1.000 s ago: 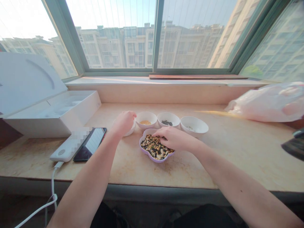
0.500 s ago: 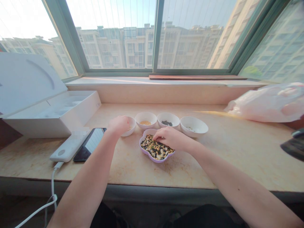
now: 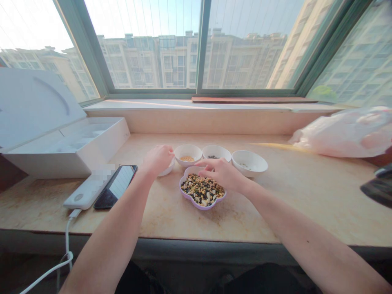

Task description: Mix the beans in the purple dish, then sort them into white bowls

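A purple flower-shaped bowl holds a mix of dark, green and yellow beans with pale, longer pieces that look like peanuts. Over its far right side is my right hand, its thumb and forefinger apart, with no bean visible between them. My left hand hovers by the leftmost white bowl and partly covers it. Its fingers are drawn together; whatever they hold is hidden. Behind the purple bowl stand a white bowl of yellow beans, one with black beans, and one with a few small pieces.
On the left lie a smartphone, a white power bank with a cable, and an open white box. A plastic bag rests at the right, near a dark object. The window rises behind the counter.
My right hand has lifted slightly off the beans, and its fingers have parted. My left hand has risen a little and shifted right, up out of the leftmost bowl.
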The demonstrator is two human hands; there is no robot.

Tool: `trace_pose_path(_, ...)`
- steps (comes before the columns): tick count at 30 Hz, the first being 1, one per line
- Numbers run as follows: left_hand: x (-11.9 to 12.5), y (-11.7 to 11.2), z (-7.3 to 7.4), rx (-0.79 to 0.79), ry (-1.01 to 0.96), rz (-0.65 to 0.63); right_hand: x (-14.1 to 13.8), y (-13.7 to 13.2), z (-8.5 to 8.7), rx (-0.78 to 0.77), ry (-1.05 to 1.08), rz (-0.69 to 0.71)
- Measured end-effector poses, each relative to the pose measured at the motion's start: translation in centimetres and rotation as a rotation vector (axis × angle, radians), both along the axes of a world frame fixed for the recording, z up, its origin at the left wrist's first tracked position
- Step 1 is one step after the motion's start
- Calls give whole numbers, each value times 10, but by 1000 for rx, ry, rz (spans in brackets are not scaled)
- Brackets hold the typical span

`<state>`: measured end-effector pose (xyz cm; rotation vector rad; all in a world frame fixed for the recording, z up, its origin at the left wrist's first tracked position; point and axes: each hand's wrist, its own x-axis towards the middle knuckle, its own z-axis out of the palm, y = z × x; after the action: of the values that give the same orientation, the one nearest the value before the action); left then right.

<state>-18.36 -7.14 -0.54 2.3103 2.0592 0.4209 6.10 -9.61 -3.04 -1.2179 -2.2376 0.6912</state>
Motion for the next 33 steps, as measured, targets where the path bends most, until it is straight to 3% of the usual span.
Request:
trace_pose_path(7, 41, -11, -11, 71, -451, -573, 0, 9, -1, -303, 585, -110)
trace_pose_path(9, 52, -14, -16, 82, -531, -644, 1, 12, -2, -344, 653, -120)
trace_pose_path(17, 65, -13, -27, 182, -603, -576, 0, 10, -1, -399, 688, -51)
trace_pose_path(19, 61, -11, -26, 205, -555, -535, 0, 8, 1, -330, 584, -75)
trace_pose_path(22, 53, -5, -22, 225, -437, -410, 0, 4, 3, -102, 257, -84)
trace_pose_path(25, 47, 0, -19, 226, -254, -303, 0, 0, 3, 77, -46, 17)
trace_pose_path(29, 45, 4, -17, 169, -25, -262, -2, -1, -2, 115, -259, 242)
trace_pose_path(33, 46, 4, -17, 160, 24, -236, -4, 2, -7, 100, -277, 327)
